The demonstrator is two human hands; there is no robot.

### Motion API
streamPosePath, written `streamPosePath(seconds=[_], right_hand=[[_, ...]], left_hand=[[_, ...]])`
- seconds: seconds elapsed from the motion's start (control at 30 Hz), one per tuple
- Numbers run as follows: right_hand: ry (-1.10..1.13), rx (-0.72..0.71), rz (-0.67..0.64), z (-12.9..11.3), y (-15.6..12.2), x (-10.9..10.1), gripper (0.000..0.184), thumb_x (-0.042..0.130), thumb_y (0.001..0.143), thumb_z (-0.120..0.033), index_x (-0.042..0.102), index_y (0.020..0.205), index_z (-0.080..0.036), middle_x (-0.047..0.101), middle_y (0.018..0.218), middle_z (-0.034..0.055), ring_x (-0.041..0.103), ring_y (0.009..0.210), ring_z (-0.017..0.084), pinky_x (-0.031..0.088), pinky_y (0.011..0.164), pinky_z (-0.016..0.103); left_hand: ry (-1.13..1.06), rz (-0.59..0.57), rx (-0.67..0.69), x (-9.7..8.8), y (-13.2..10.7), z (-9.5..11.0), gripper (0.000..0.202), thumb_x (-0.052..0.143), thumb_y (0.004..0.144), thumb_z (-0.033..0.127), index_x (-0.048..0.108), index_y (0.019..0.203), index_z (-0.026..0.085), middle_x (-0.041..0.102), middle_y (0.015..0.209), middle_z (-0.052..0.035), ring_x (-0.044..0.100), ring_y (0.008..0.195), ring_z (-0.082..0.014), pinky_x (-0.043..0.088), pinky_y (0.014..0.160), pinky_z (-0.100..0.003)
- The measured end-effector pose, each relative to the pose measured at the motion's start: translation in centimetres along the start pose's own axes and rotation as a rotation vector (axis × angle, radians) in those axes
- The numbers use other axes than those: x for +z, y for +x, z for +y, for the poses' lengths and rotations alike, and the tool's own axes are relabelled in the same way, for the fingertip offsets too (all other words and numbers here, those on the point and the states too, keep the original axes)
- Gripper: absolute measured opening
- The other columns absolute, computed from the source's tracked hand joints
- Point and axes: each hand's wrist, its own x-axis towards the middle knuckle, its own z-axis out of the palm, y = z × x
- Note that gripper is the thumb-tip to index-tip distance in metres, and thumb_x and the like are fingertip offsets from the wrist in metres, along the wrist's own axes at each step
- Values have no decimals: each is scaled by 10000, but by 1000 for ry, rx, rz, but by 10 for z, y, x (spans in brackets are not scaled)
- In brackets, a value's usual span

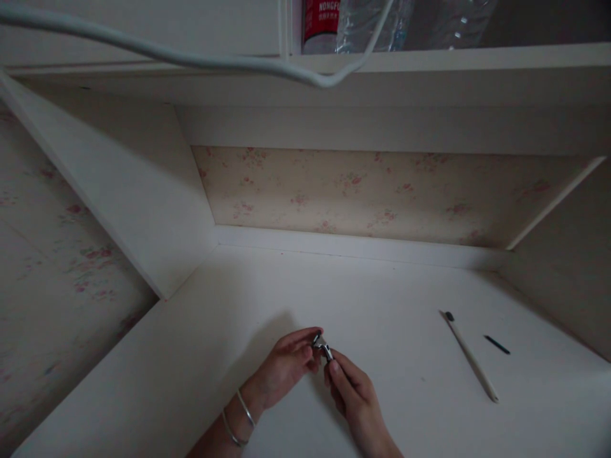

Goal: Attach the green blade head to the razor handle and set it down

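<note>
Above the white desk top, my right hand [353, 388] is closed round the handle of a small razor [326, 350] with a shiny silver neck and a dark head. The head end points up and to the left, towards my left hand [291, 359]. Fingers and thumb of my left hand pinch at that dark head, and two silver bangles circle the wrist. Most of the handle is hidden inside my right hand.
On the right of the desk [382, 299] lie a long white stick [470, 356] with a black end and a short thin black strip [497, 345]. A pale cable [191, 58] hangs across the top, before a shelf [429, 62] holding plastic bottles [365, 28]. Side panels flank the desk.
</note>
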Motion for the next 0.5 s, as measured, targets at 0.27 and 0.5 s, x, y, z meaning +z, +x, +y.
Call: streamPosePath(seconds=[0.27,0.5], right_hand=[[51,-10,-132,-7,0,-5,355,490,918,-474,636,920,-150,423,607,-36,296,433,54,175,401,208],[113,28,-179,-11,2,1,451,391,956,-499,613,831,-127,408,467,-56,246,357,49,159,369,207]], left_hand=[[279,22,63,-9,-3,4,415,791,683,216,686,1081,156,681,840,-73,583,716,-147,430,670,-278],[209,-29,34,-2,-5,1,411,757,730,284,673,1102,131,682,866,-92,554,620,-115,417,580,-246]])
